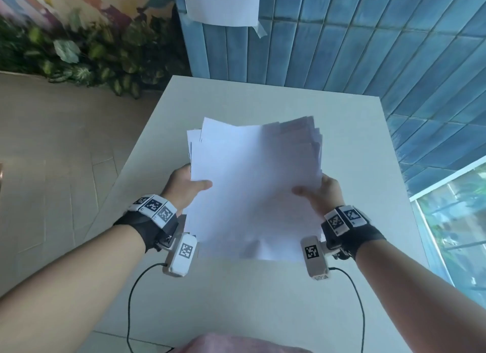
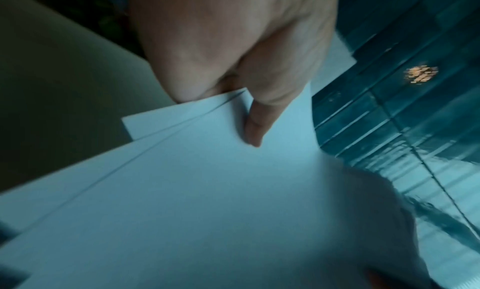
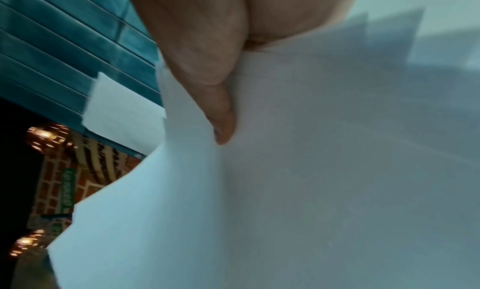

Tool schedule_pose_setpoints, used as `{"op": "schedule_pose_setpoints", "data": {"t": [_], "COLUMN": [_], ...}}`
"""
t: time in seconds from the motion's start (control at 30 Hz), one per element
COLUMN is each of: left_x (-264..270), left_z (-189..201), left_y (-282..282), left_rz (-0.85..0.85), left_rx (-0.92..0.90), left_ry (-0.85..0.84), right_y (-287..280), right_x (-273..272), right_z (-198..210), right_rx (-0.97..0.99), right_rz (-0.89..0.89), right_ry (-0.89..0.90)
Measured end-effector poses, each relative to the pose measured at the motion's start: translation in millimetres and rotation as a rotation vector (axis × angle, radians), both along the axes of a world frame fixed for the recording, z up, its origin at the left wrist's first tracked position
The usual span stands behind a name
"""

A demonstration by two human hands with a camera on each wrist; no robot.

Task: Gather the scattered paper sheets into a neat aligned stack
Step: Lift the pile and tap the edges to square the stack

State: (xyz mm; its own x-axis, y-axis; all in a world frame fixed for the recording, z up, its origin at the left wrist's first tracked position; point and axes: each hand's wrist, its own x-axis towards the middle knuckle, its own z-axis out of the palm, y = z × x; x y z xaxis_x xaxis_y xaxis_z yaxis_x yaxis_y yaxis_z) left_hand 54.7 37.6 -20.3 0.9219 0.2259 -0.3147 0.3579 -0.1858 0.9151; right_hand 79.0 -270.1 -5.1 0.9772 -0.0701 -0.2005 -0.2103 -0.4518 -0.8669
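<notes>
From the head view, both hands held the sheets (image 1: 252,189) above the table (image 1: 368,184), clear of its top. The left hand (image 1: 184,189) gripped the left edge with its thumb lying across the top sheet and its fingers hidden beneath; the right hand (image 1: 322,195) gripped the right edge the same way. The sheets were not squared: at the far end several corners fanned out to the left and right, and the near edge looked blurred. Behind the table stood a blue tiled wall (image 1: 368,37) with a paper (image 1: 223,3) taped to it, and plants (image 1: 86,53) lined the floor on the left. In the left wrist view, the left hand (image 2: 233,47) pinched the sheets (image 2: 207,201), thumb pressed on top, and two lower sheets stuck out past the top one's edge. In the right wrist view, the right hand (image 3: 202,47) pinched the sheets (image 3: 285,190) with the thumb flat on the top sheet, and staggered corners showed through as shadows at the upper right; the taped paper (image 3: 122,112) showed on the wall (image 3: 64,47) behind.
</notes>
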Motion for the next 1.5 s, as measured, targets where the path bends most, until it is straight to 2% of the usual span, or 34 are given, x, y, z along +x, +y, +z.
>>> {"op": "schedule_pose_setpoints", "data": {"t": [0.17,0.33,0.63,0.8,0.9,1.0,1.3,1.5], "left_x": [11.6,17.4,16.2,12.9,11.6,9.9,17.9,25.6], "left_z": [57.0,76.0,50.9,33.9,27.7,26.9,38.2,49.0], "left_y": [4.5,9.3,13.3,12.7,11.1,9.7,12.9,13.5], "left_rz": [0.055,0.107,0.146,0.126,0.144,0.131,0.062,0.045], "left_rx": [0.037,0.02,0.013,0.094,0.056,0.11,0.213,0.202], "left_ry": [-0.314,-0.446,-0.372,-0.312,-0.322,-0.344,-0.441,-0.521], "right_y": [13.7,30.1,38.6,34.3,33.2,30.7,30.7,34.5], "right_x": [14.8,17.0,1.9,-11.2,-11.1,-5.7,11.1,13.8], "right_z": [42.6,53.1,28.8,22.1,15.9,9.2,29.3,45.8], "right_rx": [0.199,0.354,0.268,0.23,0.238,0.245,0.201,0.209], "right_rz": [-0.118,-0.212,-0.2,-0.156,-0.158,-0.16,-0.148,-0.136], "right_ry": [-0.232,-0.32,-0.261,-0.18,-0.175,-0.164,-0.244,-0.316]}}
